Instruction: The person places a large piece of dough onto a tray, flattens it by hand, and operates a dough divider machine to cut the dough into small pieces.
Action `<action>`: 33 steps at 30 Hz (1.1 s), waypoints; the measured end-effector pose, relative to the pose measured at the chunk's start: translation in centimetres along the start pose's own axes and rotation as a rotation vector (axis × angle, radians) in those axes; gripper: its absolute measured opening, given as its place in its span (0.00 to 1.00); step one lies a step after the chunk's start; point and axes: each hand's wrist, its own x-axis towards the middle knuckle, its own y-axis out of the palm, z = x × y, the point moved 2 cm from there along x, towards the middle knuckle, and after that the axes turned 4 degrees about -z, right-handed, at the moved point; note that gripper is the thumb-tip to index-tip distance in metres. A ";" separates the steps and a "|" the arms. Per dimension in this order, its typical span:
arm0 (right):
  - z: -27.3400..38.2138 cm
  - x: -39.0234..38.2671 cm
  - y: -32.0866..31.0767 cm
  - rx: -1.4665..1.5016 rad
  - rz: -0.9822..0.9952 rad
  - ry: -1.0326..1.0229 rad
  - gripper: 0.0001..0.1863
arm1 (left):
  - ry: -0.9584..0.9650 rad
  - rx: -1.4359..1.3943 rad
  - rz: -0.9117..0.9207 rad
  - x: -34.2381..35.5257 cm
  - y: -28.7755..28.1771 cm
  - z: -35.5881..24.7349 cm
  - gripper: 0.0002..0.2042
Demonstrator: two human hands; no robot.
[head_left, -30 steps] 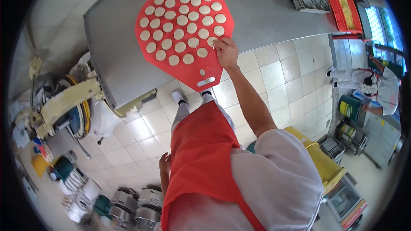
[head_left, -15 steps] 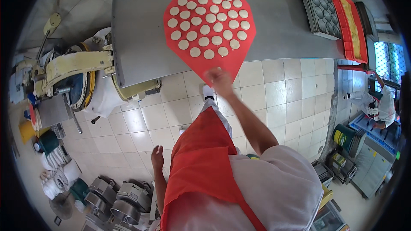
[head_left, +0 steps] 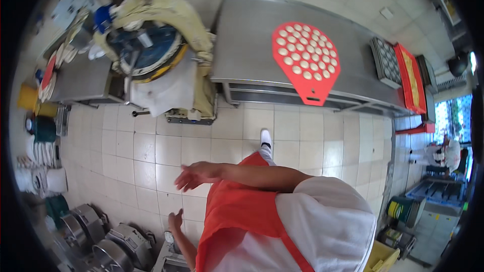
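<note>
A red board (head_left: 307, 86) with a rounded far end and a tapered handle is laid flat on the steel counter (head_left: 247, 40). Its wide part is covered with rows of pale, round dough-like pieces (head_left: 306, 56), set slightly apart from one another. The handle, pierced by a slot and a small hole, is pointed toward the wearer and projects past the counter's near edge.

Neither hand is laid on the board; both are held well apart from it, above the tiled floor (head_left: 257, 122). The right hand (head_left: 198, 175) is carried across the front of the red apron (head_left: 242, 204) to the left side, empty, with its fingers spread. The left hand (head_left: 175, 220) is held lower, separate from the right, also empty, with its fingers loosely parted. A white shoe (head_left: 265, 137) is seen on the floor.

On the counter, to the right of the board, a dark tray with round hollows (head_left: 387, 63) is placed beside a red tray (head_left: 414, 78) with a yellow strip. To the left of the counter, a cream-coloured machine (head_left: 174, 9) is seen. Steel mixing machines (head_left: 112, 256) are ranged at the lower left. At the far right, another person (head_left: 446, 155) is partly seen.
</note>
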 end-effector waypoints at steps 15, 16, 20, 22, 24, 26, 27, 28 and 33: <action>-1.4 39.6 12.8 0.253 0.150 0.447 0.40 | 0.246 -0.350 -0.899 14.5 -23.5 -5.8 0.24; 0.1 43.6 12.7 0.022 0.124 0.334 0.40 | -0.007 -0.348 -0.712 20.0 -21.6 -1.4 0.29; 6.9 62.1 14.6 0.194 0.521 0.330 0.39 | -0.650 -0.470 -0.060 29.4 -12.9 26.4 0.33; 10.0 71.0 10.7 -0.094 0.217 0.225 0.31 | -0.719 -0.544 -0.213 32.1 -14.7 26.8 0.32; 14.6 78.1 11.7 -0.566 -0.014 0.104 0.26 | -0.718 -0.723 -0.204 34.4 -17.6 30.5 0.32; 19.0 83.7 13.5 -0.314 -0.066 0.110 0.24 | -0.737 -0.819 -0.210 37.8 -21.2 32.7 0.31; 21.3 86.2 13.8 -0.198 -0.102 0.114 0.24 | -0.771 -0.843 -0.242 39.9 -23.1 32.4 0.30; 22.9 88.7 14.0 -0.149 -0.113 0.113 0.24 | -0.805 -0.866 -0.275 41.9 -25.0 32.2 0.30; 29.6 103.3 11.2 0.105 -0.187 0.113 0.21 | -0.711 -1.183 -0.259 60.1 -37.2 29.2 0.30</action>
